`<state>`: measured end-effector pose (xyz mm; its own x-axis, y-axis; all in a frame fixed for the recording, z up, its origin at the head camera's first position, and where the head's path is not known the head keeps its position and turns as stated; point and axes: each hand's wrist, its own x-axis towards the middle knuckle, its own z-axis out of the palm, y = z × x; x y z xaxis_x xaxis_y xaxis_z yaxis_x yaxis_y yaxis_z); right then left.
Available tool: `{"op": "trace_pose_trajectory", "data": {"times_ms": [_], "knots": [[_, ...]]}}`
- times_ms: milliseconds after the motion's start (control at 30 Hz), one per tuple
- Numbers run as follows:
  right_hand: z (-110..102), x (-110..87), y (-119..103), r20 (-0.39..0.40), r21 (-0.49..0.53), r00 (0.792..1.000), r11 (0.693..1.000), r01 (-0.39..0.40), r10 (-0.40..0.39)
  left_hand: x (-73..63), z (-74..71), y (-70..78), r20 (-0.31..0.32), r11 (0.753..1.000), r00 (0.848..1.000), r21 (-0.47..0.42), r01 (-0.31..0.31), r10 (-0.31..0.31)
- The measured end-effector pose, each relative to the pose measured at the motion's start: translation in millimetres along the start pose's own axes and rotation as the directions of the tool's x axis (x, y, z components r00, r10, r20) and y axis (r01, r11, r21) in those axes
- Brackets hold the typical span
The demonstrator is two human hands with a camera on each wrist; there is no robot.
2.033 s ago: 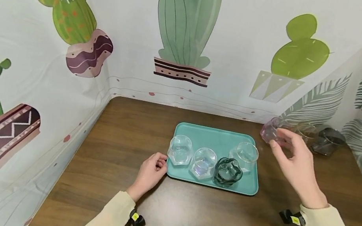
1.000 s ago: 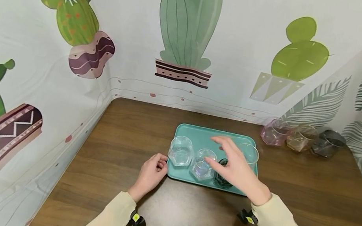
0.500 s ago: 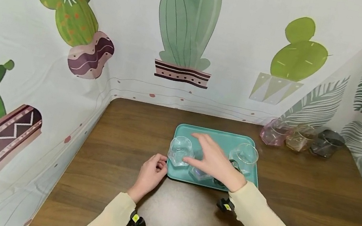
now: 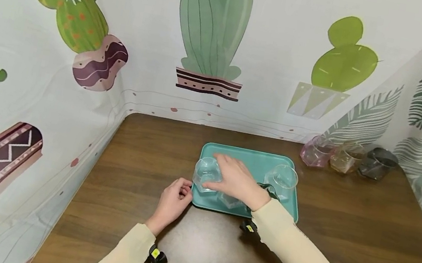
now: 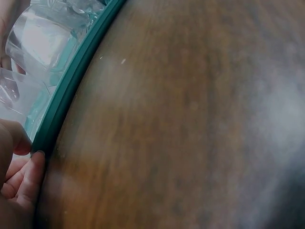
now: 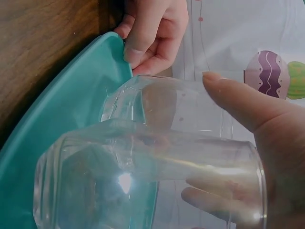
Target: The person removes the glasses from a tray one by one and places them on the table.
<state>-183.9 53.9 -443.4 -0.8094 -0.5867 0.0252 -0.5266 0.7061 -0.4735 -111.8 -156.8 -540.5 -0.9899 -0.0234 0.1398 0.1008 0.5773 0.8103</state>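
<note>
A teal tray [image 4: 249, 155] on the table carries several glasses. My left hand [image 4: 173, 200] pinches its front left corner, with the thumb [image 5: 19, 138] at the rim in the left wrist view. Over the tray, my right hand [image 4: 238, 181] reaches around the leftmost clear glass [image 4: 202, 174], thumb in front and fingers behind. In the right wrist view the thumb [image 6: 238, 95] is straight beside that glass; firm contact is not plain. Beneath my right hand, a second clear glass [image 4: 228, 201] and a dark green glass [image 4: 270, 190] are partly hidden. Another clear glass [image 4: 285, 179] stands at the tray's right.
At the table's back right corner stand a pink glass [image 4: 316, 153], an amber glass [image 4: 345, 158] and a dark grey glass [image 4: 377, 165] in a row. A cloth printed with cacti and leaves [image 4: 145, 46] hangs behind and beside the wooden table [image 4: 206, 261].
My right hand has left the pink glass at the back right and moved left across the tray to the leftmost clear glass. The left hand stays at the tray corner.
</note>
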Motion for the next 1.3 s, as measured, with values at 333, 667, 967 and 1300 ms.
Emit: {"op": "trace_pose_trajectory", "data": {"times_ms": [333, 667, 967, 1300], "knots": [[2.0, 9.2, -0.4, 0.067, -0.046, 0.997, 0.999, -0.025, 0.028, 0.7, 0.2, -0.8, -0.005, 1.000, 1.000, 0.008, -0.002, 0.002], [3.0, 12.2, -4.0, 0.050, -0.075, 0.999, 0.997, 0.001, 0.003, 0.9, -0.1, -2.7, 0.007, 1.000, 1.000, 0.000, 0.004, -0.004], [-2.0, 10.8, -5.6, -0.001, -0.007, 1.000, 1.000, 0.008, -0.008, 1.6, 0.4, -2.5, 0.013, 1.000, 1.000, 0.003, 0.012, -0.012], [-18.6, 6.6, -16.8, -0.053, 0.084, 0.998, 0.996, 0.030, -0.026, 1.5, -1.5, -1.4, 0.009, 1.000, 1.000, 0.002, -0.013, 0.013]]}}
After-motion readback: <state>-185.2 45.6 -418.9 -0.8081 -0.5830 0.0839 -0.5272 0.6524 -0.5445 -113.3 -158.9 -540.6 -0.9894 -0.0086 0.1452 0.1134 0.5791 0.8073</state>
